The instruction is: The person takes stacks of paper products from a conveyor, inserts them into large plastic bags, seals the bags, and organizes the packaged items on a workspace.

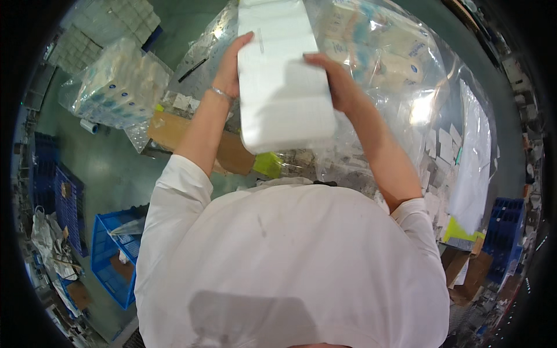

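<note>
A long white block (284,75) with rounded corners, which looks like stacked tissue paper, is held up in front of me over the table. My left hand (232,66) is closed along its left side, the thumb lying near the top face. On the opposite side my right hand (337,81) grips the edge, with a fingertip resting on the upper surface. The far end of the block runs out of the picture. Just right of it, clear plastic film covers printed packs (371,49) on the table.
A bagged bundle of packs (116,87) stands at the left, near white stacks (104,29). A black pen (192,70) lies on the table. Brown cardboard (232,152) lines the table's near edge. A blue crate (113,255) sits on the floor at lower left; white scraps (447,145) lie at right.
</note>
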Demonstrator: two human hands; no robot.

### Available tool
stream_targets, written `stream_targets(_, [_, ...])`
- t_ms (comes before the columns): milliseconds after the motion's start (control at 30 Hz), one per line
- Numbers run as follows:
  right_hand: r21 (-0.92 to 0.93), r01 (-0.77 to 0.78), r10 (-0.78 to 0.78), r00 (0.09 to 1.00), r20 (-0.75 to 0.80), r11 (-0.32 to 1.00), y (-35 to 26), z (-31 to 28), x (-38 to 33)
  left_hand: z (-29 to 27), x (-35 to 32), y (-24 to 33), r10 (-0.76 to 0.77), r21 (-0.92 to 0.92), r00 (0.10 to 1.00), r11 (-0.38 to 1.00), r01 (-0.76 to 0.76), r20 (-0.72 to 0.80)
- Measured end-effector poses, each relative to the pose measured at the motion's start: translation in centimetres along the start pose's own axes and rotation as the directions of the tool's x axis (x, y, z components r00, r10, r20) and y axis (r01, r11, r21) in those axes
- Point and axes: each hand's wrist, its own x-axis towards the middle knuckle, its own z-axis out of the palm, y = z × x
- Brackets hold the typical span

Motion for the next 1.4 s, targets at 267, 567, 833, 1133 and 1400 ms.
stream_targets(267, [0.123,0.010,-0.016,0.999,0.048,0.992,-3.6,0.1,-3.2,3.3,0.5,0.8,-0.074,0.141,0.992,0.986,0.088,-0.100])
stream_targets(567, [0.038,0.040,-0.044,0.990,0.134,0.998,2.9,-5.5,-1.5,5.1,-1.7,-1.5,-0.048,0.102,0.997,0.993,0.054,-0.064])
stream_targets(833, [-0.211,0.383,-0.362,0.923,0.131,0.900,1.9,-4.2,-4.9,3.5,-3.9,-3.8,0.076,0.259,0.988,0.960,-0.109,0.136])
stream_targets(1133, [-0.379,0.553,-0.512,0.833,0.212,0.742,-2.3,-5.3,-5.3,4.7,-4.1,-2.2,0.114,0.567,0.960,0.786,-0.245,0.257])
stream_targets(1400, [-0.329,0.414,-0.335,0.902,0.272,0.849,-3.7,-4.7,-5.7,4.1,-3.4,-2.5,0.378,0.556,0.858,0.653,-0.514,0.349])
